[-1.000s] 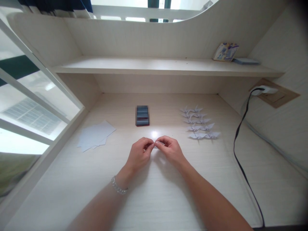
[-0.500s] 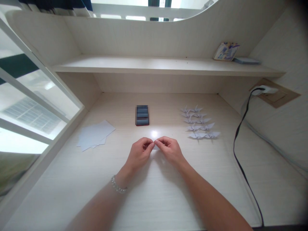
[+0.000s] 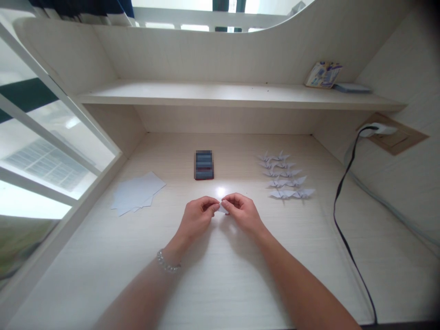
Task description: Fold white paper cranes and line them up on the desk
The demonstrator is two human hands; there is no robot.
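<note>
A small folded piece of white paper [image 3: 222, 209] is between my two hands, mostly hidden by the fingers. My left hand [image 3: 201, 214] pinches its left side between thumb and index finger. On the other side, my right hand [image 3: 240, 211] pinches it the same way, fingers curled. Both hands are just above the desk, close together. To the right stand rows of white folded paper cranes [image 3: 287, 182]. Loose white paper sheets [image 3: 137, 192] lie overlapping at the left.
A dark phone-like rectangle [image 3: 204, 165], its face blurred out, lies beyond my hands. A black cable [image 3: 338, 197] runs from the wall socket [image 3: 395, 133] down the right side. Overhead, a shelf [image 3: 206, 94] holds a small printed box [image 3: 323, 74] and a flat bluish item [image 3: 352, 87].
My left thumb and fingers have shifted slightly left, so a small gap opens between the hands and more of the white paper shows. The right hand has barely moved.
</note>
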